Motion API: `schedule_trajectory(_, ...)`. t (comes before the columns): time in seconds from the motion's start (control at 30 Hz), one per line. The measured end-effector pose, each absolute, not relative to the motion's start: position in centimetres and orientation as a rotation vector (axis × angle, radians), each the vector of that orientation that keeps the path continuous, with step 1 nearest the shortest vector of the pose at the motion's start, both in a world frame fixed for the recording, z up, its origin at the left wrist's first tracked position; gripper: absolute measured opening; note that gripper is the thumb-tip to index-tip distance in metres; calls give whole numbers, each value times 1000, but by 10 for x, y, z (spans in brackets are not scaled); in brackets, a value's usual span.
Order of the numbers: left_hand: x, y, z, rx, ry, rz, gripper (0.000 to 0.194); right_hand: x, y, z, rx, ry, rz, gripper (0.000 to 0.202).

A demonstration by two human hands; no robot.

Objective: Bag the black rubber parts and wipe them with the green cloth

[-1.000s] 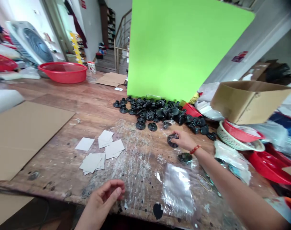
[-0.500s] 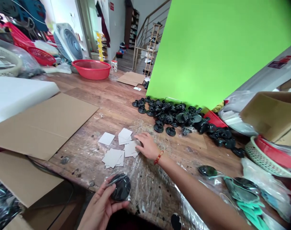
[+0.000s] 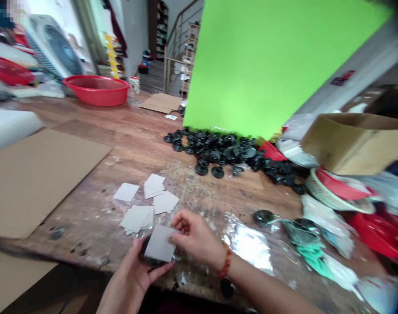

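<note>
In the head view, both hands meet low in the middle, just above the near edge of the table (image 3: 218, 200). The left hand (image 3: 136, 270) comes up from the bottom edge, forearm slanting up and to the right, palm turned inward, curled around the black disc (image 3: 146, 256): one digit runs up its left side, another reaches under its near edge. And here's the right hand (image 3: 199, 237), in from the lower right, its forearm stretched long across the table and a red beaded bracelet (image 3: 225, 261) at the wrist. Thumb and fingers pinch the right edge of a grey card (image 3: 159, 244), the other fingers curled in. That card lies tilted over the disc, covering most of it; whether the two are touching all over, I can't tell.

Just beyond the hands, loose grey cards (image 3: 138, 218) lie in small overlapping groups. Right of the right wrist, clear plastic bags (image 3: 253, 248) shine on the table. Farther back, a heap of black parts (image 3: 218, 152) sits at the foot of the bright green board (image 3: 267, 65).
</note>
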State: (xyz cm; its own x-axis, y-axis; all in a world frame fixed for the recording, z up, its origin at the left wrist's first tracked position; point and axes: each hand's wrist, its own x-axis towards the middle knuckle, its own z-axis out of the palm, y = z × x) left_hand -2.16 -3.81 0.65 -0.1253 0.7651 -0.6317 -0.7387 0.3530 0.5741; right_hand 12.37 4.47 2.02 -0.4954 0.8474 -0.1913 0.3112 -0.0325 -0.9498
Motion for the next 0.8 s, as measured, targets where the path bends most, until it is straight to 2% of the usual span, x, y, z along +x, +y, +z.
schedule_trajectory(0.1,-2,-39,0,153,1241,1216,64,136,22,16,-1302,-2064,1068,17)
schedule_trajectory(0.2,11,-38,-9,97,1267,1111,65,173,19,21,-1313,-2142,931,21)
schedule_trajectory(0.3,17,-35,-14,52,1291,1107,60,241,32,28,-1461,-2071,708,14)
schedule_trajectory(0.4,16,-31,-13,81,1328,1150,53,326,52,22,-1653,-2123,270,48)
schedule_trajectory(0.43,15,-30,-11,106,1328,1167,49,352,58,17,-1686,-2208,231,60)
schedule_trajectory(0.5,15,-28,-6,154,1320,1208,43,388,67,3,-1720,-2309,304,59)
schedule_trajectory(0.6,17,-27,3,203,1279,1236,41,398,74,-9,-1793,-2216,482,36)
schedule_trajectory(0.67,18,-26,6,215,1252,1250,42,376,73,-2,-1766,-2057,635,28)
schedule_trajectory(0.8,20,-28,6,233,1263,1284,43,287,60,32,-1356,-1756,1430,29)
